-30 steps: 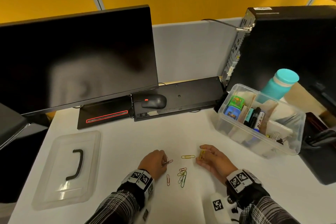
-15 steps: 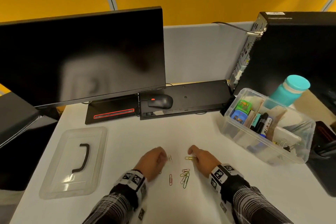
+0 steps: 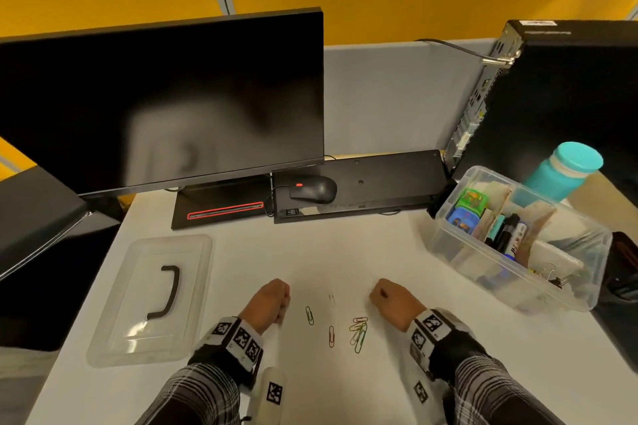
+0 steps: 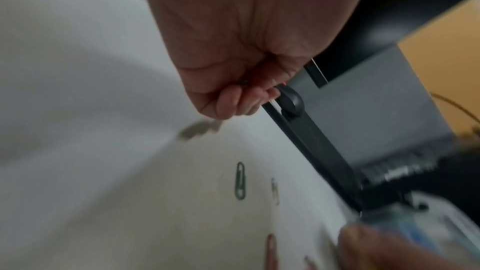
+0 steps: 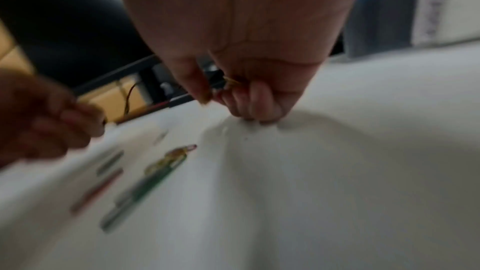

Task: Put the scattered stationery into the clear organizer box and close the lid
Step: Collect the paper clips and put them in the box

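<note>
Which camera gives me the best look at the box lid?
The head view: the lid lies whole, handle up, on the desk left of the left hand. Neither wrist view shows it.

Dim, motion-blurred wrist views

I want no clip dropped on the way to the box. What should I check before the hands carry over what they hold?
1. Right hand pinches a yellow clip: ok.
2. Left hand curled; contents hidden: cannot tell.
3. Clear organizer box open on top: ok.
4. Lid lies aside, off the path: ok.
5. Loose paper clips remain on the desk: not ok.
</note>
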### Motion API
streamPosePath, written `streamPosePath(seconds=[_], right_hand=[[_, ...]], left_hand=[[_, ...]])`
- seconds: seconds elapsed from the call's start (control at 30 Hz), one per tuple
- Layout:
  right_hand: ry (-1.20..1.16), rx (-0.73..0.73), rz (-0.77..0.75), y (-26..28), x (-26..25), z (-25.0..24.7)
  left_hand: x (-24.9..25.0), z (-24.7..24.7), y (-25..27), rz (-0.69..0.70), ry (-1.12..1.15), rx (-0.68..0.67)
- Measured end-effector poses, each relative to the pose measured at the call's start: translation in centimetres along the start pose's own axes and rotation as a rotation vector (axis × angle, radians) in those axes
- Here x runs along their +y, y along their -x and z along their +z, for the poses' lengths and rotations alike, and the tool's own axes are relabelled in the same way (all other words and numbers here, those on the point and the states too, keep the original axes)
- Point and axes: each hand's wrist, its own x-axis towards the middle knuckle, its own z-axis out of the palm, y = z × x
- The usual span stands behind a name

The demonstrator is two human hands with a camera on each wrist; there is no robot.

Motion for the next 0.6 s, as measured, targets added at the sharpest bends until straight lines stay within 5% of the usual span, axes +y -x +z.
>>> streamPosePath(seconds=[0.13,0.23,0.33,0.4,0.5,0.6], right_hand=[[-1.095,-0.029,-0.003,0.8,0.6,-0.9],[-1.256,-0.031,-0.025,1.4,0.7,-0.9],[-0.976,0.032,-0.066,2.2,0.2,-0.9],[-0.486,0.073,-0.197,3.0,-0.1,-0.7],[0.232,-0.029,-0.369,3.8,0.4,0.2],[0.584,-0.114,-0.385,3.8,0.5,0.7]], left_hand=[[-1.0,0.1,0.5,0.309,-0.537,-0.135],[-1.1,0.1,0.9,0.501,-0.855,-0.184],[-1.1,0.1,0.7,0.563,-1.067,-0.253],[-1.0,0.2,0.5,0.583,-1.146,-0.255],[-0.5,0.4,0.2,0.617,-1.217,-0.230],[0.1,0.6,0.0,0.603,-1.305,-0.243]])
